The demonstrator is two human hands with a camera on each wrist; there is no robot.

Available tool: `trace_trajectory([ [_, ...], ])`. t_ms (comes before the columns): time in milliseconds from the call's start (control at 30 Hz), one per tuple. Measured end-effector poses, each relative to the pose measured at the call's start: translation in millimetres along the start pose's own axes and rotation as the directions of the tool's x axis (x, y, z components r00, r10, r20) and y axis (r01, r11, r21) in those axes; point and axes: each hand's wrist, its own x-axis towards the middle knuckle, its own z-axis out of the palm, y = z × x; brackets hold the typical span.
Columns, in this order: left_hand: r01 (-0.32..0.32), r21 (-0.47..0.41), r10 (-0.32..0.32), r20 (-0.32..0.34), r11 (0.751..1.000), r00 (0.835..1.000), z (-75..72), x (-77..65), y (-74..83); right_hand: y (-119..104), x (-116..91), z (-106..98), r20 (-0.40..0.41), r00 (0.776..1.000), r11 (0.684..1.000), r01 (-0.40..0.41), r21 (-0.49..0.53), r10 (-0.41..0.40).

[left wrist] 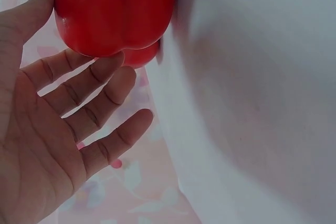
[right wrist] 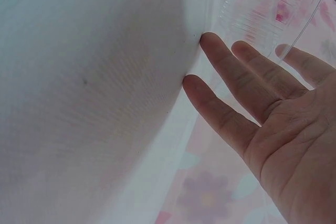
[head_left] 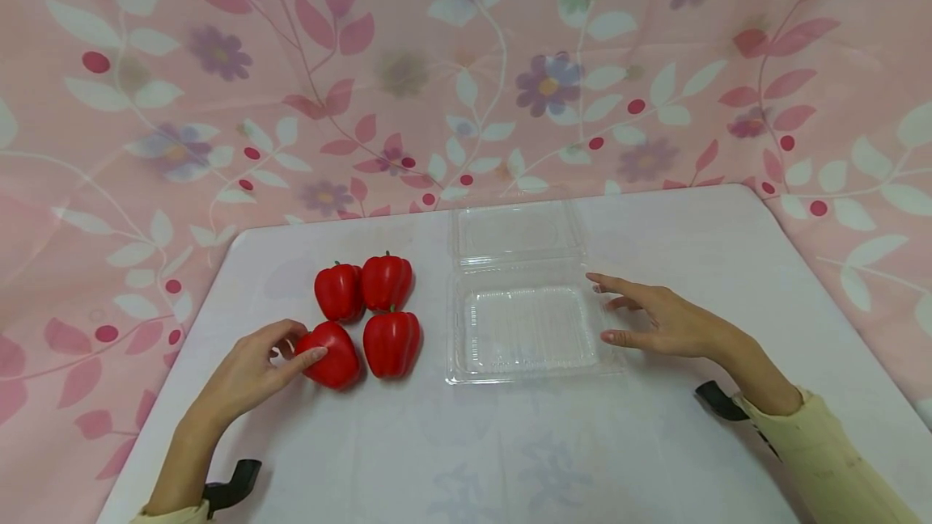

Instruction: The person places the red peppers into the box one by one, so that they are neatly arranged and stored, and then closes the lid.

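Note:
My left hand (head_left: 251,366) is at the nearest left of several red bell peppers, its thumb and fingertips on the sides of that bell pepper (head_left: 336,358). In the left wrist view the thumb touches one side of the pepper (left wrist: 115,9), and the ring and little fingers extend away from it. At the right side of a clear plastic clamshell box (head_left: 466,374), my right hand (head_left: 666,320) has its fingers spread, with fingertips right at the rim. The box lies with its lid (head_left: 517,233) folded back behind the base.
Beside the touched pepper are a front right bell pepper (head_left: 393,344), a back left one (head_left: 339,292) and a back right one (head_left: 387,281). All stand on a white-covered table (head_left: 364,451). A pink floral cloth (head_left: 408,71) hangs behind it.

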Motion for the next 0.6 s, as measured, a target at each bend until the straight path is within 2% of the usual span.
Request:
trace_trajectory([
  [267, 0.015, 0.026, -0.016, 0.015, 1.000, 1.000, 1.0, -1.7, -1.9, 0.4, 0.2, 0.3, 0.002, 1.000, 1.000, -0.002, 0.009, 0.002],
  [433, 0.042, 0.032, -0.043, 0.048, 0.999, 0.998, 0.2, -2.7, -2.2, 0.9, 0.3, 0.2, 0.002, 1.000, 1.000, -0.004, 0.000, 0.004],
  [600, 0.033, 0.029, -0.035, 0.079, 0.999, 0.996, -0.7, -4.6, -2.6, 1.2, 0.5, 0.3, 0.001, 1.000, 1.000, 0.000, -0.001, 0.000],
])
